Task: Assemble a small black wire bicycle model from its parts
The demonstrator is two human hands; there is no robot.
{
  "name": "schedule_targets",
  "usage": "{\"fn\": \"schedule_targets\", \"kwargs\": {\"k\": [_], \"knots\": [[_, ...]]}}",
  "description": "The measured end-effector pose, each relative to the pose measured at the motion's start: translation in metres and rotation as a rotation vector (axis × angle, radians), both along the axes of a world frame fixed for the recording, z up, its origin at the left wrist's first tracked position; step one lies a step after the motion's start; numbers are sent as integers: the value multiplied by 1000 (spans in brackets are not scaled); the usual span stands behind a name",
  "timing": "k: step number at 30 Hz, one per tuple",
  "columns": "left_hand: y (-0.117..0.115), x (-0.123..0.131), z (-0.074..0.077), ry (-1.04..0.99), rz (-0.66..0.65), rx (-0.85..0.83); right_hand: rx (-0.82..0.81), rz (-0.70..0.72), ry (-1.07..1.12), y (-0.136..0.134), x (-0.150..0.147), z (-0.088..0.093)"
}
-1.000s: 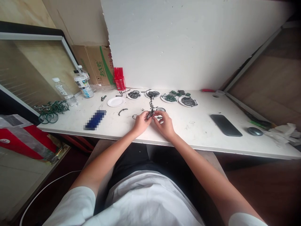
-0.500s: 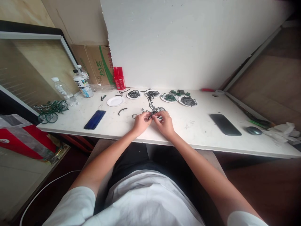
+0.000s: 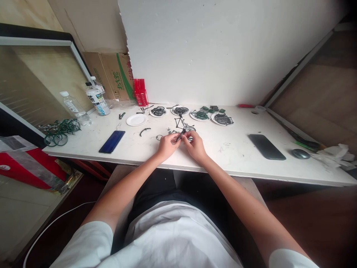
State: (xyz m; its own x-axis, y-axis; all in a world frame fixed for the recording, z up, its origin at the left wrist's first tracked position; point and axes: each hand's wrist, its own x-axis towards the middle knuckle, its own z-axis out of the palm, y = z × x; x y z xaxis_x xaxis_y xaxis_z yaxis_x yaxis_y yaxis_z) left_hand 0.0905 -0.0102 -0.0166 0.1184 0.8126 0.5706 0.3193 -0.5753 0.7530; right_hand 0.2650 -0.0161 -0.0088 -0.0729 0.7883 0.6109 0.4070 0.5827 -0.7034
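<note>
Between my hands, above the front half of the table, is a dark model bicycle frame [image 3: 179,123]. My left hand [image 3: 167,147] pinches its near end from the left. Thumb and fingers of my right hand [image 3: 196,146] are closed on the same end from the right. The exact spot they grip is partly hidden by the fingers. Just beyond my right fingers a spoked wheel [image 3: 190,127] shows; whether it is joined to the frame I cannot tell. A small ring-like part [image 3: 158,137] lies left of my left hand, and a curved black strip [image 3: 145,130] farther left.
Behind my hands stand plates of dark parts [image 3: 158,111] and green parts [image 3: 199,115], plus a bare white plate [image 3: 136,120]. Finished-looking green model bicycles [image 3: 60,132] and bottles [image 3: 98,100] are left. A phone [image 3: 112,142], a black slab [image 3: 267,147] and a mouse [image 3: 300,154] lie around.
The bicycle frame has turned slightly in my fingers, so its outline looks wider. Both hands keep their hold in nearly the same place.
</note>
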Motion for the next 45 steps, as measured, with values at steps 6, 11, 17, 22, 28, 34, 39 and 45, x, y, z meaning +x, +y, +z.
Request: {"fn": "schedule_targets", "kwargs": {"k": [6, 11, 17, 22, 28, 34, 39, 45], "knots": [[3, 1, -4, 1, 13, 89, -127, 57, 76, -2, 0, 2], [3, 0, -4, 32, -6, 122, -164, 74, 111, -3, -1, 4], [0, 0, 1, 101, 13, 172, -185, 64, 134, -3, -2, 4], [-3, 0, 5, 123, 0, 202, -170, 47, 135, -4, -2, 4], [-3, 0, 5, 124, 8, 215, -174, 40, 125, -3, -3, 3], [-3, 0, 4, 154, 36, 236, -179, 35, 122, -4, -3, 5], [-4, 0, 5, 160, 33, 225, -178, 61, 148, -4, -2, 5], [-4, 0, 5, 142, 7, 216, -171, 76, 150, -3, -1, 4]]}}
